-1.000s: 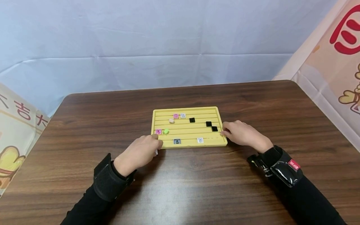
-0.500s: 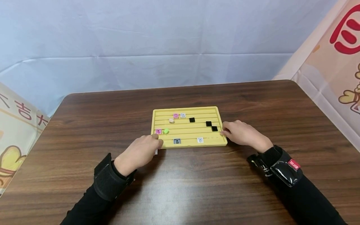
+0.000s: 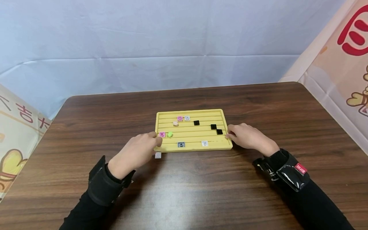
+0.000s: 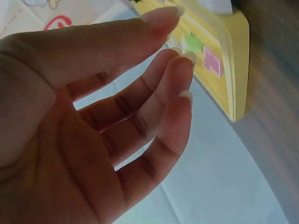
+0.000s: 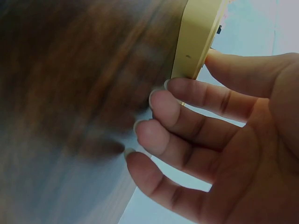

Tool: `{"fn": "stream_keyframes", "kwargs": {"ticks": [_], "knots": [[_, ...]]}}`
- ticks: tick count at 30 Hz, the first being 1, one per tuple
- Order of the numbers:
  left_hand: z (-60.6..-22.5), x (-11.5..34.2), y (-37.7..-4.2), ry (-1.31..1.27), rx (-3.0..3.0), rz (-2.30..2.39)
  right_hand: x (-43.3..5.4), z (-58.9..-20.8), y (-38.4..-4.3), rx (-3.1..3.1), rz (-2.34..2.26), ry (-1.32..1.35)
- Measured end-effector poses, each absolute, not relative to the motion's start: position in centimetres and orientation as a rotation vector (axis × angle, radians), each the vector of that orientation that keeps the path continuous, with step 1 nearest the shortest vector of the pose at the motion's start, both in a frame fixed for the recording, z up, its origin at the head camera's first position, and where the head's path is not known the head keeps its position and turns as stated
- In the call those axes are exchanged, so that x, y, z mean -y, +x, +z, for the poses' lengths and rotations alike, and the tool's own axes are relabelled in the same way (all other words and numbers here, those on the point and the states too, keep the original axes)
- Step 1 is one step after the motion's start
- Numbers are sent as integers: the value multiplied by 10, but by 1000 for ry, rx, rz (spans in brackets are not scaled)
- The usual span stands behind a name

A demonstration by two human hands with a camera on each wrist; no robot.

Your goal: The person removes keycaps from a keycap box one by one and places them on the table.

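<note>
A yellow ridged tray (image 3: 189,147) lies on the table, bearing small square tiles and pieces. My right hand (image 3: 250,137) pinches its right edge, thumb (image 5: 233,65) on the rim and index finger against the side. My left hand (image 3: 135,153) is at the front left corner, fingers loosely bent and holding nothing; the left wrist view shows a gap between thumb and fingers. Just below that corner sits a pale tile (image 3: 158,155). Nearest on the tray are a pink tile (image 3: 162,134) and a green piece (image 3: 170,134).
Farther along the tray are black tiles (image 3: 213,126), a grey tile (image 3: 181,144), a white tile (image 3: 204,143), a second pink tile (image 3: 180,118) beside another white one, and a pale pink piece (image 3: 175,123). The brown wooden table (image 3: 201,191) reaches back to a pale cloth (image 3: 172,64).
My left hand has drawn back to the left from the tray's corner, and the pale tile there has come into full view. The right hand and tray stay put.
</note>
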State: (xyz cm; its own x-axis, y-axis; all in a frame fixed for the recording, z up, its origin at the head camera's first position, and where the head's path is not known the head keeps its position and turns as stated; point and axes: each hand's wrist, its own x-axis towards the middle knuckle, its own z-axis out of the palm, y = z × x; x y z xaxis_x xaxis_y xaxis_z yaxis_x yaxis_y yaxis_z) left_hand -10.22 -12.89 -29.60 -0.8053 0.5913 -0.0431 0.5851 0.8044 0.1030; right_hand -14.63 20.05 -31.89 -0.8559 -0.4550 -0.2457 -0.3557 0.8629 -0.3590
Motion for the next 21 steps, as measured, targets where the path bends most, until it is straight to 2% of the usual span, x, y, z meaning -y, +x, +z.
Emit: {"fn": "stream_keyframes", "kwargs": {"ticks": [21], "knots": [[-310,147,-122,884,-2952,349,-200,-319,-147,-2713,-445,-591]]}}
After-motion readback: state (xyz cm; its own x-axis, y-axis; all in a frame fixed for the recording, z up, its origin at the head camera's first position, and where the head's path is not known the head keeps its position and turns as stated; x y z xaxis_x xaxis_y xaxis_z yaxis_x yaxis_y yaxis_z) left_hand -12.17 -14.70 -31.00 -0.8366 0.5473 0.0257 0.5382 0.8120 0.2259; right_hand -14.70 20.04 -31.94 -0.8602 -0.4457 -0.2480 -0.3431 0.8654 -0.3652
